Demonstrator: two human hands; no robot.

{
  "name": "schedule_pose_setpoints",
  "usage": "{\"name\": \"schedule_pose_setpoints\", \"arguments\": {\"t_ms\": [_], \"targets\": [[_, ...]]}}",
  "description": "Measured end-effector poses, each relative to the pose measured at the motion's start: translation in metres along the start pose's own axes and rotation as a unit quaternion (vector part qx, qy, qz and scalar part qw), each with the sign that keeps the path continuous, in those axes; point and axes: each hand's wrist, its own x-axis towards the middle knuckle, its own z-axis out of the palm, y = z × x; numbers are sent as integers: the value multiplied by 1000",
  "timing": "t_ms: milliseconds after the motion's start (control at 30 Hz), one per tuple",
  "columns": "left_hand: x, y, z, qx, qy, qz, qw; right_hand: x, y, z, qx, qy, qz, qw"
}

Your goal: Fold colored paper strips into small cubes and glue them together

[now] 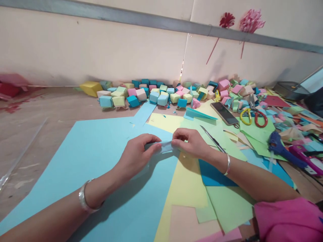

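A narrow folded strip of light blue paper (166,146) is stretched between my two hands, above the large light blue sheet (101,148). My left hand (138,151) pinches its left end between thumb and fingers. At the other end, my right hand (190,142) grips the strip with thumb and fingertips. Parts of the strip are covered by my fingers. A pen-like craft knife (212,137) lies just beyond my right wrist, on green paper. Under my right forearm are yellow paper (189,181) and dark blue paper (217,174).
Several small folded paper boxes (118,101) line the wall. To the right lie a phone (224,113), scissors (253,114) with yellow and red handles, and a blue glue gun (285,149). Two paper flowers (252,21) hang from the wall rail. A clear stick (25,148) lies at left.
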Motion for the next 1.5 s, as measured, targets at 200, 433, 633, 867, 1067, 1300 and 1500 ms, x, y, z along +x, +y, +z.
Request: {"name": "schedule_pose_setpoints", "arguments": {"t_ms": [200,433,633,867,1067,1300,1500], "targets": [[-3,7,5,-109,-38,-70,991,-5,-4,10,14,-35,-17,999],[-3,8,4,-161,-87,-82,980,-5,-13,9,43,-49,3,998],[-2,-6,0,153,111,234,954,-1,4,1,-169,45,-205,963],[-21,-12,-2,346,62,359,865,-8,14,17,-457,56,-377,804],[-36,-21,-1,342,-89,254,900,-13,9,26,-467,-50,-348,811],[-42,-7,2,389,-158,204,884,-23,7,20,-473,-96,-307,820],[-76,5,22,425,-103,190,879,-47,-22,35,-567,-143,-256,769]]}}
